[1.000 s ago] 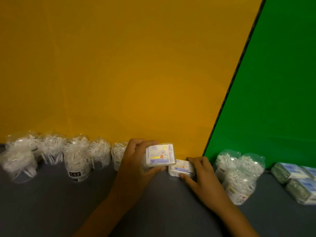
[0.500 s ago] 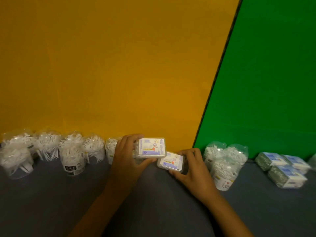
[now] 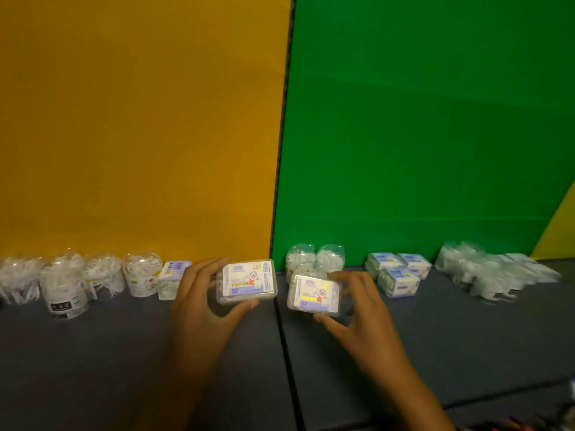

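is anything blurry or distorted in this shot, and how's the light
Head view: dim light all over. The left box and right box, held by the left hand and right hand, are sharp enough to read "50". The bags at far right smear with blur. The wall seam leans, likely from wide-angle distortion.

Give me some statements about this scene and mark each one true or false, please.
1. The left hand holds a clear box with a bear label. True.
2. The right hand is empty. False: it holds a second box.
3. The two boxes touch each other. False: a gap lies between them.
4. Round tubs of white picks stand before the yellow wall. True.
5. The blue packs lie before the yellow wall. False: they lie before the green wall.
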`<state>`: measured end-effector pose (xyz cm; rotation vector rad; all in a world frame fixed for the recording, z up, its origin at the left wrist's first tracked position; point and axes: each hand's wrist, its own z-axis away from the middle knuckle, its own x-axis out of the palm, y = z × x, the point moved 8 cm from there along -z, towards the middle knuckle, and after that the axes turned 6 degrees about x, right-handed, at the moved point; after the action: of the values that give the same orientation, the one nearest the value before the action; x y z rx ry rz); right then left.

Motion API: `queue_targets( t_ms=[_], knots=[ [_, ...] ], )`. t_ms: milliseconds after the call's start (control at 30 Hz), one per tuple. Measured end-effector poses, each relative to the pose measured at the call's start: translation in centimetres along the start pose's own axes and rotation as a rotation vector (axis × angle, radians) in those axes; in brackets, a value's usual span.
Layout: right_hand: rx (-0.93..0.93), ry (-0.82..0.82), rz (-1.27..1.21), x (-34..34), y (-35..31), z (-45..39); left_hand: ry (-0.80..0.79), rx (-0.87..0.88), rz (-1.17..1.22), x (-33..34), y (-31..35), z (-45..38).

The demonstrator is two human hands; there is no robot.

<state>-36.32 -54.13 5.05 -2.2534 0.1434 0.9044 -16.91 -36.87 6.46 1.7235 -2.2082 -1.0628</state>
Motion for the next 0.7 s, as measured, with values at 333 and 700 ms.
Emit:
queue_targets(
  t_ms=[333,700],
  knots=[
    [0.066,0.175,-0.036,-15.1,4.5,10.0,-0.034,0.025,0.172,5.9,13.6,7.3],
    [0.1,0.262,0.099,-27.5,9.0,18.1,-0.098,0.06,0.269,12.4,23.9,12.6]
  ],
)
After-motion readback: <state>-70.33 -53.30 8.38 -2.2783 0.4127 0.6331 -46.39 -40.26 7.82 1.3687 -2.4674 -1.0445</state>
